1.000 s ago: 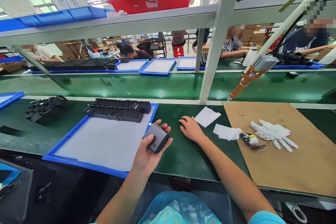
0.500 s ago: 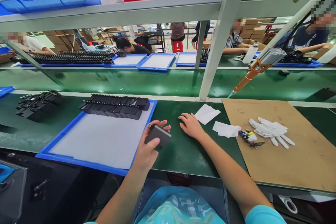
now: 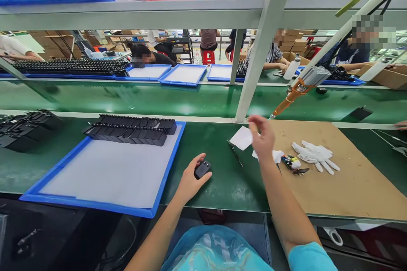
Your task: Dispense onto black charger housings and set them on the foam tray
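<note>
A small black power adapter (image 3: 202,170) is held in my left hand (image 3: 190,180), between the thumb and the fingers, low over the green tabletop. Two small marks or pins show on its upper face. My right hand (image 3: 262,137) is raised at the near side of an orange-bodied tool (image 3: 288,102) hanging on a slanted mount, close to its thin tip. Its fingers are loosely bent and apart, with nothing visible in them. Below and left of it, a thin dark stick-like tool (image 3: 235,153) lies on the table beside a white paper sheet (image 3: 241,137).
Rows of black adapters (image 3: 130,133) stand in a blue-rimmed tray (image 3: 104,173) at left, more adapters (image 3: 27,129) beyond. White gloves (image 3: 316,156) and small cutters (image 3: 300,171) lie on brown cardboard (image 3: 356,178). A metal post (image 3: 260,51) rises at the table's back edge.
My right hand has lifted from the table and moved right toward the hanging tool. The thin dark tool now shows on the table. My left hand has turned the adapter and lowered it.
</note>
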Action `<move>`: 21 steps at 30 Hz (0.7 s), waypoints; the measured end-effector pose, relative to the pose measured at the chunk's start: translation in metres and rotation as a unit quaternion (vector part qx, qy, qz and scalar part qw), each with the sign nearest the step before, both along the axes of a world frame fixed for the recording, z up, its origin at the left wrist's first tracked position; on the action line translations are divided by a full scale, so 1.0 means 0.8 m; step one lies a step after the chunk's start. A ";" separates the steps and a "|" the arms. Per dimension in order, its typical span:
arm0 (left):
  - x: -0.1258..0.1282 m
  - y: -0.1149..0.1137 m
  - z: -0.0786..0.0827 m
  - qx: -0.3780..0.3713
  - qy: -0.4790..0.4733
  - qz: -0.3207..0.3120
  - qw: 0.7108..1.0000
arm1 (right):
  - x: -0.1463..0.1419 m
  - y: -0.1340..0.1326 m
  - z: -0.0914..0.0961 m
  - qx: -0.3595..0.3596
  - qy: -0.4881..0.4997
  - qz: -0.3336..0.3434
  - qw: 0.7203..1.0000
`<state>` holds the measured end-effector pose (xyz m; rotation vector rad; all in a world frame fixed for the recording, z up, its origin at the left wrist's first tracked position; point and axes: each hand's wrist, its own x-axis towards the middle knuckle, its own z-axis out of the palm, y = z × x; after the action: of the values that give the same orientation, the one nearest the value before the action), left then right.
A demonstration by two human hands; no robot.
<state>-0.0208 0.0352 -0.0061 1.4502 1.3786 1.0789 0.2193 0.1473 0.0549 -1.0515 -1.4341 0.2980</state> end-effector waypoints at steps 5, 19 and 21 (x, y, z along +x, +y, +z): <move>0.006 -0.001 0.002 0.052 0.043 0.030 0.997 | 0.083 0.015 0.029 0.105 0.209 -0.191 0.953; -0.001 -0.005 0.024 0.048 0.071 -0.024 0.996 | 0.106 0.075 0.008 -0.170 0.299 0.033 0.938; -0.005 -0.012 0.021 0.036 0.051 -0.001 0.998 | 0.099 0.072 0.009 -0.162 0.298 0.036 0.940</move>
<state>-0.0247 0.0260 0.0104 1.5764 1.4217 1.0764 0.2984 0.2047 0.0617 -1.0493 -0.8887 0.8531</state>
